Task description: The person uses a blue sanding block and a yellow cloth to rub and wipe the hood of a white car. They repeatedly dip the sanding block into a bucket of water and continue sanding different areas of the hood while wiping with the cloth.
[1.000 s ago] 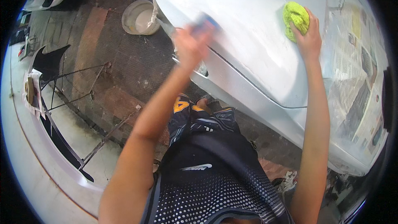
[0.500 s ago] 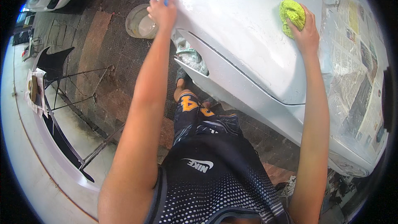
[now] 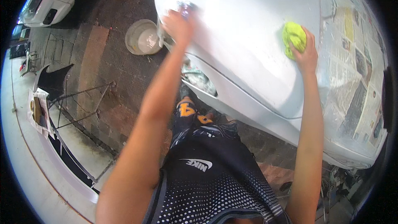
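Note:
My left hand (image 3: 179, 28) is closed on a small blue-and-dark pad (image 3: 187, 10), smeared by motion, against the left part of a wet white car hood (image 3: 248, 54). I cannot make out the pad's exact kind. Farther right, my right hand (image 3: 308, 56) grips a bunched yellow-green cloth (image 3: 293, 39), its fingers wrapped round the far side. The cloth rests on the hood near its right edge.
A bucket (image 3: 132, 41) of cloudy liquid stands on the floor left of the car. Newspaper and plastic sheeting (image 3: 346, 99) cover the car's right part. At left are a metal stand (image 3: 83, 85), a pale car panel (image 3: 68, 170) and another white vehicle (image 3: 56, 4).
My left hand has moved right and nearer to me with the pad, from the hood's edge onto its surface. The whole view has shifted; my right hand still holds the cloth.

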{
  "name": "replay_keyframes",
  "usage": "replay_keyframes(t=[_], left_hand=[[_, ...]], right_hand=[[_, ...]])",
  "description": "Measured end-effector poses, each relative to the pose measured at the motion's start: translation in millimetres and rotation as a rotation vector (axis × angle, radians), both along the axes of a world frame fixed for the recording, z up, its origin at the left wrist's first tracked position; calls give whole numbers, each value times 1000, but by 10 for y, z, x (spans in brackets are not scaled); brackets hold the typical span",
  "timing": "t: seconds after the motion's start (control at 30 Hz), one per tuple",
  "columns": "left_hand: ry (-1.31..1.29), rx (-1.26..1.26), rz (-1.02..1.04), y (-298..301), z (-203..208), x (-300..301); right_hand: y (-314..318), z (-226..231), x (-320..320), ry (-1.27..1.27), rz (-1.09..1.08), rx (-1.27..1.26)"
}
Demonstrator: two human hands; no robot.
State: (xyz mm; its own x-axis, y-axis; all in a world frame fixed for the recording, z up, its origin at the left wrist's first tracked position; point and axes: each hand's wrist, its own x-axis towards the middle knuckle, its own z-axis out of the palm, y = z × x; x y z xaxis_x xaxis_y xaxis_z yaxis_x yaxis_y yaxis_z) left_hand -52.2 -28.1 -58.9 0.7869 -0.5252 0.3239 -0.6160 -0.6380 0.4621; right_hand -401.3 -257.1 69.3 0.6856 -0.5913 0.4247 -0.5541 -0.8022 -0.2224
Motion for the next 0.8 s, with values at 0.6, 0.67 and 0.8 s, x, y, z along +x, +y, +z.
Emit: replay_keyframes(t=[0.6,0.67,0.8], left_hand=[[-5,-384,-765,442,-123,-82],[-346,-25,-343,210,-494,968],[73,-21,96,-208,-114,1553]], right_hand=[[39,24,-206,23,-16,76],[-36,27,-90,24,-4,82],[23,43,-79,65,-8,57]])
